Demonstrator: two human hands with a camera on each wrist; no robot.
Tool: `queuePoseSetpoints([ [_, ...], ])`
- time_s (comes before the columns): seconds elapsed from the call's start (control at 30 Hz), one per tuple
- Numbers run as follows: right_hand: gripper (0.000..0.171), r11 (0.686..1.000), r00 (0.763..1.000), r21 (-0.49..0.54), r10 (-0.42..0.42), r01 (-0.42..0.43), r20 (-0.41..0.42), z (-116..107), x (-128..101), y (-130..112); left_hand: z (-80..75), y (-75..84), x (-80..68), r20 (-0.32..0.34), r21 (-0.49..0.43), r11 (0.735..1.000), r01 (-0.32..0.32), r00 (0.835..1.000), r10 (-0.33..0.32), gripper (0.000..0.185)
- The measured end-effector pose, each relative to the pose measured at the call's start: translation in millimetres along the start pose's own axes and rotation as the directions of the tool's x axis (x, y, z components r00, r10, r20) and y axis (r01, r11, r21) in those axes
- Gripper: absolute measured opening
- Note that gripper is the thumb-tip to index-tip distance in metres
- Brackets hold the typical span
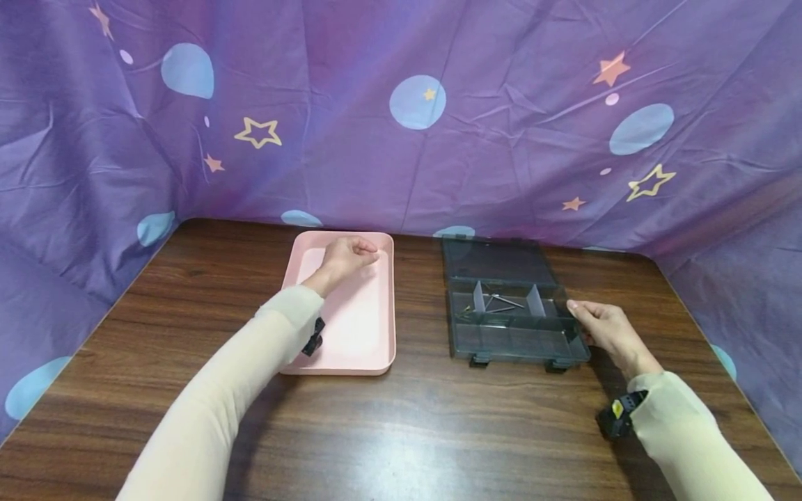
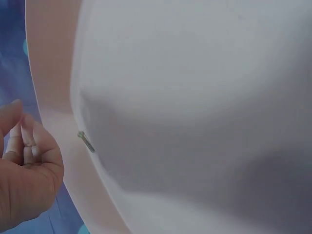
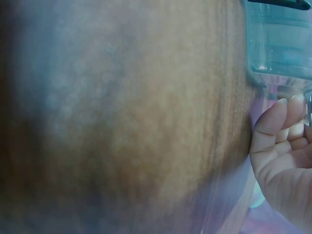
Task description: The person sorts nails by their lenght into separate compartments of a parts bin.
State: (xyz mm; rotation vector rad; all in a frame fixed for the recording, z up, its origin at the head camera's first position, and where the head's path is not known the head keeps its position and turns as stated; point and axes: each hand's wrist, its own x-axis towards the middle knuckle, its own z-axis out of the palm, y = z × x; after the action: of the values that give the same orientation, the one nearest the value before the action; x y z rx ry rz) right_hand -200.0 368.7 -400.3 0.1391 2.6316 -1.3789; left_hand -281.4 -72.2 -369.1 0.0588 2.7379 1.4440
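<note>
A pink tray (image 1: 351, 327) lies on the table's left half, with my left hand (image 1: 348, 256) above its far end. In the left wrist view a small brass-coloured screw (image 2: 87, 142) lies along the tray's inner edge, beside my bent fingers. Nothing shows between that thumb and the fingertips. On the right stands an opened dark see-through compartment box (image 1: 514, 339), its lid (image 1: 495, 261) folded back. Several metal nails or screws (image 1: 501, 306) lie in its middle compartment and a brassy piece in the left one. My right hand (image 1: 606, 328) pinches the box's right rim.
The wooden table (image 1: 351, 424) runs up to a purple star-patterned cloth (image 1: 351, 153) at the back and sides. Two latches (image 1: 480, 360) stick out at the box's front. A strip of table separates tray and box. Each wrist carries a black camera (image 1: 620, 415).
</note>
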Motion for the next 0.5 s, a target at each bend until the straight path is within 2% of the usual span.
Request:
queuePoseSetpoints([
  [0.27, 0.068, 1.0, 1.0, -0.017, 0.008, -0.008, 0.003, 0, -1, 1, -3.9, -8.7, 5.2, -0.015, -0.023, 0.998, 0.061, 0.998, -0.062, 0.022],
  [0.5, 0.069, 1.0, 1.0, -0.013, 0.013, -0.013, 0.019, -1, 1, 1, -7.4, -15.6, 8.9, -0.024, -0.021, 0.996, 0.087, 0.996, -0.088, 0.023],
])
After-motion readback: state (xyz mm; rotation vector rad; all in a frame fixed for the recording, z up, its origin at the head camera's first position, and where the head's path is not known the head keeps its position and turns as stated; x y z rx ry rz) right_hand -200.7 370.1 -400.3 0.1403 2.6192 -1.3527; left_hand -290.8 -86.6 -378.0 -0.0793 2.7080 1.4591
